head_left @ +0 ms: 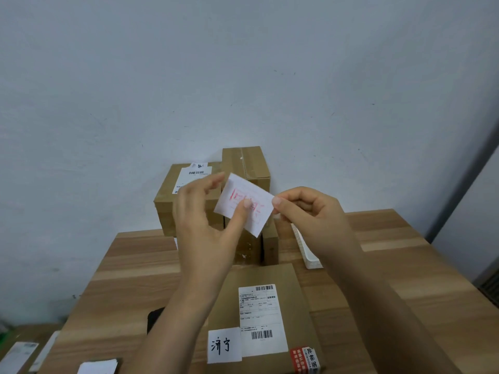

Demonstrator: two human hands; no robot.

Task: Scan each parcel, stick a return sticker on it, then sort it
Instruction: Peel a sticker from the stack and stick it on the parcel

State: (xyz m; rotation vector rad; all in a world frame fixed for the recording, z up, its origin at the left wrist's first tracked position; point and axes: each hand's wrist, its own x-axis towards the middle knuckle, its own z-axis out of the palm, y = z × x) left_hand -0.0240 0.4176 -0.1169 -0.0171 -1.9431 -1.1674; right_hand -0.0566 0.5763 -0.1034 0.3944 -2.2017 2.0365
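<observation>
A white return sticker [249,197] with red characters is held up in the air above the table. My left hand [205,220] pinches its left side with the thumb on its face. My right hand [305,211] pinches its right edge between thumb and forefinger. Below, near the table's front, lies a flat brown parcel [259,276] with a white shipping label [262,319], a handwritten white tag [224,345] and a red sticker [305,359].
Brown boxes stand at the back of the wooden table [405,279]: one labelled box [164,203] at the left, a taller box [253,160] behind the sticker. A white basket [306,249] lies at the right. A black device [155,318] and a stack of white stickers [98,367] lie front left.
</observation>
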